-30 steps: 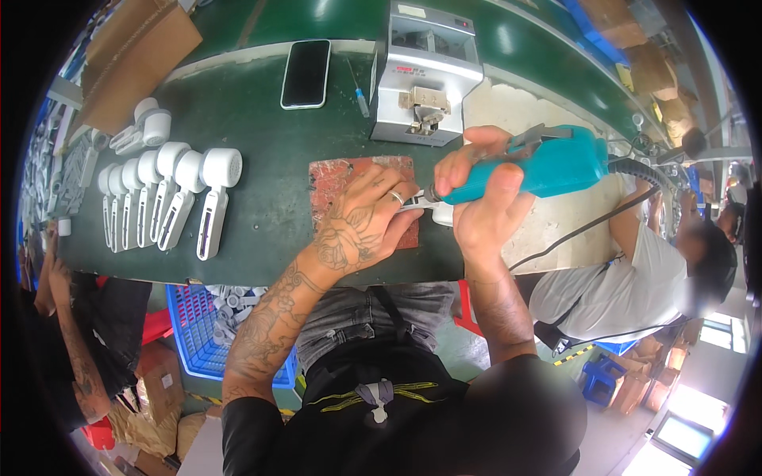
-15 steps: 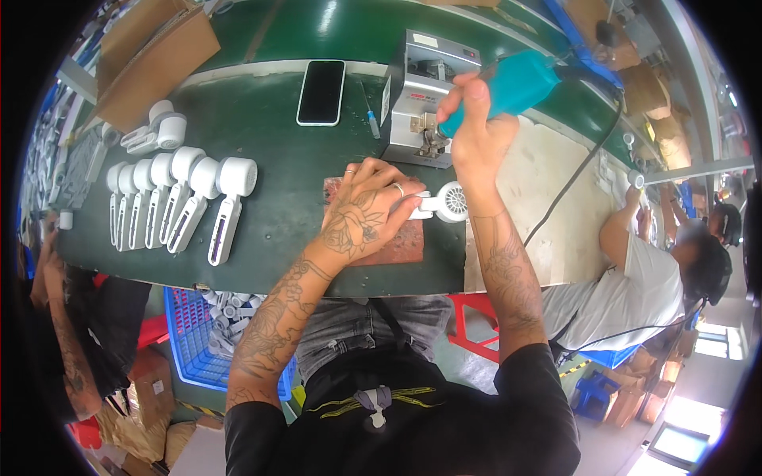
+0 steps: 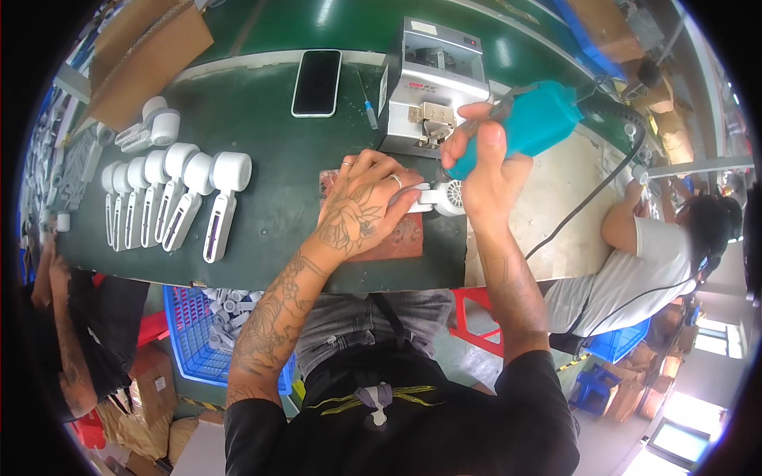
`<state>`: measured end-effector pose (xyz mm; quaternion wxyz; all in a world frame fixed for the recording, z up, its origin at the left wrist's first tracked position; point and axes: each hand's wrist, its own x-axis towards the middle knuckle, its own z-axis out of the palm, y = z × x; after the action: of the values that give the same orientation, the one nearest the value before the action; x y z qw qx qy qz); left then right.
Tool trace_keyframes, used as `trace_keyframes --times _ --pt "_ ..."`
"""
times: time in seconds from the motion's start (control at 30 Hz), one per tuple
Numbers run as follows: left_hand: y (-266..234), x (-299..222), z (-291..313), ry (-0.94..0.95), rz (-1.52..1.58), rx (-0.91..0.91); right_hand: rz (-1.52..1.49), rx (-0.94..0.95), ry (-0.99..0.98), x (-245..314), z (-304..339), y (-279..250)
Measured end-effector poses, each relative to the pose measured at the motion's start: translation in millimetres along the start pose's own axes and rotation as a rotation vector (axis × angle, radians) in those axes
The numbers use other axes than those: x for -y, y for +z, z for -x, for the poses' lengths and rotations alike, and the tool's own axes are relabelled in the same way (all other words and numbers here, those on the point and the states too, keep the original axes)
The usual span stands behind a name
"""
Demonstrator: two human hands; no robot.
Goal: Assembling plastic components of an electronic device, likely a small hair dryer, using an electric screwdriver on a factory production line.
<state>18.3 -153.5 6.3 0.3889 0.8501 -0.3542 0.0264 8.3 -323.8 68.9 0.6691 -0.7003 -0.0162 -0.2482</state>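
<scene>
On a worn red pad (image 3: 397, 244), a white handheld fan (image 3: 451, 198) lies with its round grille head to the right. My left hand (image 3: 357, 205) is closed over the fan's handle and presses it down, hiding most of it. A teal electric screwdriver (image 3: 541, 119) is in my right hand (image 3: 494, 166), whose fingers wrap round its front end. It is held above and just right of the fan head, close to the front of a silver screw feeder (image 3: 432, 95). The screwdriver's tip is hidden behind my fingers.
Several white handheld fans (image 3: 226, 178) lie in a row at left, near a cardboard box (image 3: 147, 67). A phone (image 3: 317, 83) and thin blue screwdriver (image 3: 369, 111) lie behind. A black cable (image 3: 583, 190) crosses a cardboard sheet (image 3: 548, 214). Co-workers sit either side; a blue basket (image 3: 182, 349) stands below.
My right hand has drawn the electric screwdriver off the feeder's front, down and right towards the fan head. My left hand still holds the fan on the pad. The view has shifted slightly.
</scene>
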Motion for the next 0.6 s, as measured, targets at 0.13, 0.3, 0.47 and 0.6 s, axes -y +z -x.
trace_keyframes --times 0.13,0.3,0.47,0.6 --pt "0.4 2.6 -0.9 0.008 -0.027 -0.022 -0.011 0.045 -0.043 -7.0 4.0 1.6" --pt "-7.9 11.1 10.2 -0.011 -0.089 -0.05 0.027 0.049 -0.032 -31.5 14.2 9.5" --pt "20.3 5.7 5.3 0.123 -0.029 -0.158 -0.195 -0.039 0.003 -56.6 20.5 -27.2" --pt "17.4 6.3 12.9 0.078 -0.071 -0.129 -0.268 0.057 -0.023 -48.7 20.8 -13.5"
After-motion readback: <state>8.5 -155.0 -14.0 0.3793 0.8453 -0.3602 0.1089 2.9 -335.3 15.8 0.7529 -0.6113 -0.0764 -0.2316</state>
